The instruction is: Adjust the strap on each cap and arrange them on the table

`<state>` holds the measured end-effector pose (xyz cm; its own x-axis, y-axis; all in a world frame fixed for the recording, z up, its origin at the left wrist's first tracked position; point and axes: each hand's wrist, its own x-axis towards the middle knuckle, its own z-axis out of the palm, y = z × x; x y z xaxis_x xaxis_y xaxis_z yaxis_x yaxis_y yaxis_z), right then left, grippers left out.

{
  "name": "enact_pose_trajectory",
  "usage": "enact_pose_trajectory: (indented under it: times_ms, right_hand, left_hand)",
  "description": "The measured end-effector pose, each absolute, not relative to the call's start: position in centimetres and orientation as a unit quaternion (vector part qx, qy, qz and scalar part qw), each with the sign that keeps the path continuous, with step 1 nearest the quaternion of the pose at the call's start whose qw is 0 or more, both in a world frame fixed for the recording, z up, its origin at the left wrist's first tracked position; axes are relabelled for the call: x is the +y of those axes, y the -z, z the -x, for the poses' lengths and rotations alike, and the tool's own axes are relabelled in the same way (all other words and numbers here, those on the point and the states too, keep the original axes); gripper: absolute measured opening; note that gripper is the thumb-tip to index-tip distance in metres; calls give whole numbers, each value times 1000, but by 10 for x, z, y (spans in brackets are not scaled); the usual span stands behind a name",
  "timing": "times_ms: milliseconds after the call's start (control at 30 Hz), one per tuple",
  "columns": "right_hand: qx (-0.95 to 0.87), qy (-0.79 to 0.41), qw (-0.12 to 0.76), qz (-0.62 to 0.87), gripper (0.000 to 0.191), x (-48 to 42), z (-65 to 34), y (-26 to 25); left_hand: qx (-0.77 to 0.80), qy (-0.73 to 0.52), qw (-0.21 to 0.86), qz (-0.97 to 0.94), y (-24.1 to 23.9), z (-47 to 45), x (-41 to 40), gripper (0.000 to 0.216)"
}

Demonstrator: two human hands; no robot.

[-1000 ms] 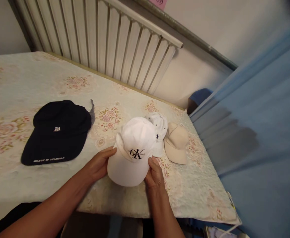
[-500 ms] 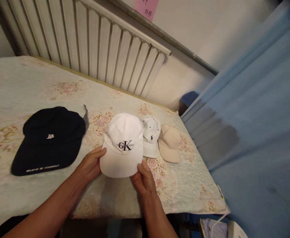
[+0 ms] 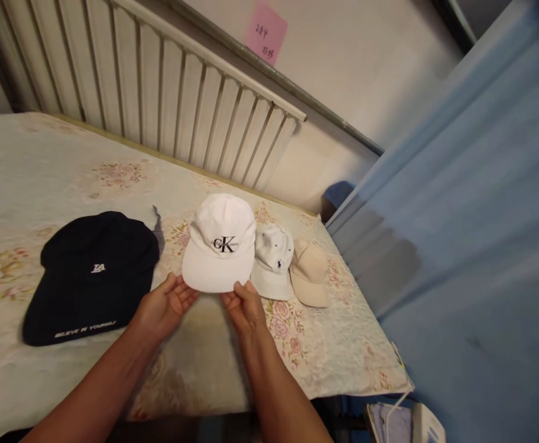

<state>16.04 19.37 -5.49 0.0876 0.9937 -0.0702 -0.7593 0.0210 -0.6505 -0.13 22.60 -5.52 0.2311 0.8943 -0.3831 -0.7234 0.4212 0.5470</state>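
A white cap with a black CK logo (image 3: 219,241) is held above the flowered cloth by its brim. My left hand (image 3: 163,303) grips the brim's left edge, fingers curled under it. My right hand (image 3: 244,306) pinches the brim's front edge from below. To the left lies a black cap (image 3: 91,271) with a small white logo and white lettering on its brim. Right of the white cap sit a small white cap (image 3: 272,261) with a dark emblem and a beige cap (image 3: 309,274), side by side.
A flowered cloth (image 3: 48,178) covers the table, which runs under a white radiator (image 3: 159,92) along the wall. A pink note (image 3: 266,32) sticks to the wall. A blue curtain (image 3: 472,246) hangs at the right. Papers (image 3: 389,421) lie below the table's corner.
Both hands have carried the white CK cap upward and away from me, shifting their grip toward the brim's front. The view has tilted up and to the right.
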Motion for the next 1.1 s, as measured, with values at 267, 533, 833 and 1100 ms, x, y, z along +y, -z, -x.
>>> enact_pose_trajectory:
  times_ms: [267,533,833,1100]
  right_hand:
    - [-143,-601,699,361,30,276,-171,62]
    - [-32,-596,666,447,23,289,-175,89]
    - [-16,-606,638,475,17,269,-174,86]
    - [-26,-609,639,470,17,254,-177,90]
  left_hand:
    - [367,-488,785,-105,56,5,225,24]
    - [369,-475,792,-104,56,0,224,22]
    - [378,-470,792,-98,53,-2,220,21]
    - [392,-456,793,-101,55,-5,220,19]
